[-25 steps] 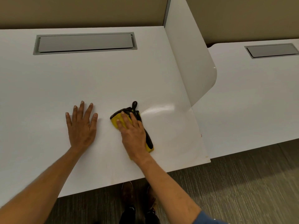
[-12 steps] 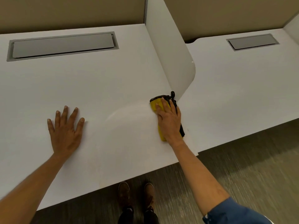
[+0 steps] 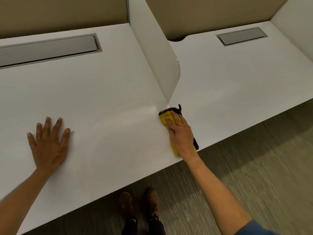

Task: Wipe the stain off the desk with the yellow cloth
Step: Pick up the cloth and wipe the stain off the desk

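Note:
My right hand (image 3: 182,134) presses the yellow cloth (image 3: 165,118) flat on the white desk (image 3: 101,92), at the desk's right edge just below the foot of the white divider panel. The cloth has a black trim and a black loop at its far end; most of it lies under my palm. A faint damp streak curves across the desk to the left of the cloth. No distinct stain shows. My left hand (image 3: 49,143) rests flat on the desk at the left, fingers spread, holding nothing.
A curved white divider panel (image 3: 157,53) stands between this desk and a second white desk (image 3: 237,85) at the right. Each desk has a grey cable flap (image 3: 45,50) at the back. My shoes (image 3: 138,204) stand on the grey carpet below the front edge.
My right hand has swept the cloth to the right, from the middle of the desk to its right edge by the divider. My left hand has stayed flat in place.

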The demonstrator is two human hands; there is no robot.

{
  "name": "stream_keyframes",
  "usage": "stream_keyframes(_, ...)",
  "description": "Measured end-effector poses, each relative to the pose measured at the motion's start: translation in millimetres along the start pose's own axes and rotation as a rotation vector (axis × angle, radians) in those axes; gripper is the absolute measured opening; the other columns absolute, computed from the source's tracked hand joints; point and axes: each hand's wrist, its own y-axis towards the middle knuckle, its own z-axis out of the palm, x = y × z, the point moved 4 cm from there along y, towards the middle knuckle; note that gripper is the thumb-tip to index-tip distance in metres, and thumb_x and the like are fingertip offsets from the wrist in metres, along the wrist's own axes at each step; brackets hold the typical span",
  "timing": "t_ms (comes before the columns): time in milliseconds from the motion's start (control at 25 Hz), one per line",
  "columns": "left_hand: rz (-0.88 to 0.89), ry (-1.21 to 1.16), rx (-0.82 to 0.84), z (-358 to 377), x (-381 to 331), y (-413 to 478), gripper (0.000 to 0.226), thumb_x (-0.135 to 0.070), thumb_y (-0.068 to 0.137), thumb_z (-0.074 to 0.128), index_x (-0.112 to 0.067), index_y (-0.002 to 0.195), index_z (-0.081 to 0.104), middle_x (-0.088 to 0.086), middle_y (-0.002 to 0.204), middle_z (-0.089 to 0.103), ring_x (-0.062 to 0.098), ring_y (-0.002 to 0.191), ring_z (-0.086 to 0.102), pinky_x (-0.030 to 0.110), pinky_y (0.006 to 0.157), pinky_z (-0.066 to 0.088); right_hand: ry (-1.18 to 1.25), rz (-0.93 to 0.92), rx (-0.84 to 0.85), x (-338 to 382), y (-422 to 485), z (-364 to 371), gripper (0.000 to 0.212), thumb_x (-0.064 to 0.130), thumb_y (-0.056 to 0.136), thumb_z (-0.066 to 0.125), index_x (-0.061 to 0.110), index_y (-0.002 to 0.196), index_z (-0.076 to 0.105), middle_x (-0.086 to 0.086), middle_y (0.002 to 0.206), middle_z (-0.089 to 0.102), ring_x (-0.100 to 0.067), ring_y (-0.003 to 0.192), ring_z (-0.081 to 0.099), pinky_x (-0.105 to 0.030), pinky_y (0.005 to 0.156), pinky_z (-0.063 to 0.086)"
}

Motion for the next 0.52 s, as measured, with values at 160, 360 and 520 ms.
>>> stream_keyframes(160,-0.002,0.000,0.003,3.4,1.8,2.5,0.064,-0.070,0.101,0.018,-0.042,0.158,0.020,-0.001,0.171,0.016,0.030,0.158,0.010,0.019,0.107,-0.033,-0.002,0.027,-0.030,-9.4,-33.1,-1.9,0.041,0.019,0.100,0.058,0.026,0.140,0.058,0.001,0.157,0.043,-0.031,0.146,0.036,-0.045,0.112,0.040)
stream_keyframes(360,-0.007,-0.036,-0.016,4.3,1.2,3.3,0.066,-0.072,0.099,0.019,-0.041,0.158,0.022,0.000,0.171,0.018,0.029,0.157,0.010,0.022,0.110,-0.028,-0.062,0.074,-0.099,-16.0,-77.9,-4.7,0.042,0.016,0.095,0.066,0.023,0.136,0.063,-0.002,0.153,0.049,-0.035,0.139,0.045,-0.048,0.102,0.047)
stream_keyframes(520,0.002,-0.026,-0.045,7.0,2.6,3.9,0.065,-0.069,0.101,0.022,-0.038,0.157,0.024,0.002,0.171,0.019,0.032,0.157,0.013,0.051,0.123,-0.002,-0.099,0.140,-0.075,-12.0,-98.8,-4.4,0.042,0.022,0.095,0.066,0.025,0.137,0.061,0.000,0.155,0.046,-0.034,0.140,0.042,-0.046,0.092,0.046)
